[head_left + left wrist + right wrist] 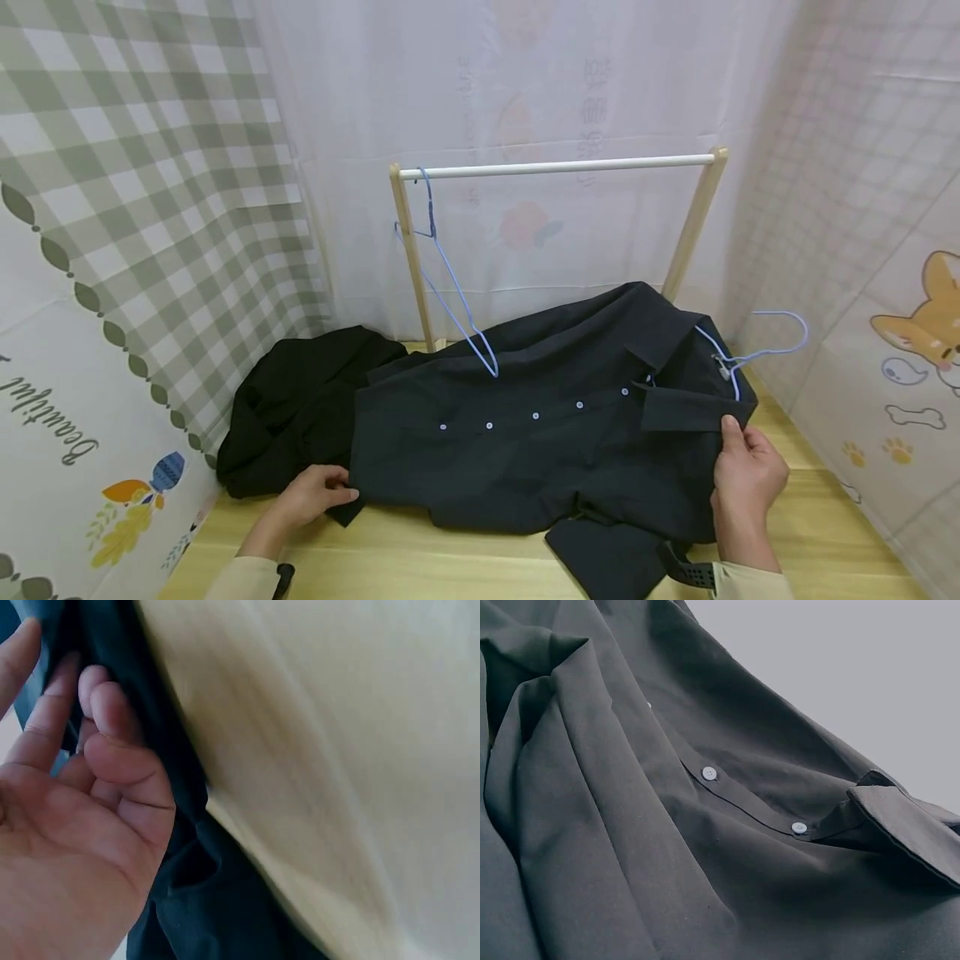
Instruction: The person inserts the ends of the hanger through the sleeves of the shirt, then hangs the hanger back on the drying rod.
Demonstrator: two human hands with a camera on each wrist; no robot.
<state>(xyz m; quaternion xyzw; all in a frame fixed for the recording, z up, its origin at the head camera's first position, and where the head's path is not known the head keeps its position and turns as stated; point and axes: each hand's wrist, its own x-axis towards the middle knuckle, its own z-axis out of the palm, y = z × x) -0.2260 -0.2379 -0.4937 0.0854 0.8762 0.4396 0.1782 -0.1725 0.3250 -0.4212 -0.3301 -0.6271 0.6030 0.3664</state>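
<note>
A black button-up shirt point(510, 458) lies stretched sideways, collar to the right, with pale buttons along its front. A blue wire hanger point(772, 352) is inside its neck, the hook sticking out to the right. My right hand point(750, 475) grips the shirt's shoulder below the collar, thumb on top. At the hem's lower left corner, my left hand point(315, 497) pinches the cloth between thumb and fingers. In the left wrist view the other fingers point(124, 761) curl loosely beside the dark fabric. The right wrist view shows the shirt front point(727, 855), with the right hand out of frame.
Behind the shirt stands a rack with a white rail point(562, 167) and wooden posts. A second blue hanger point(457, 292) hangs at its left end. More black clothing point(300, 408) is bunched on the wooden table point(450, 567) at left. Patterned curtains point(150, 133) enclose the sides.
</note>
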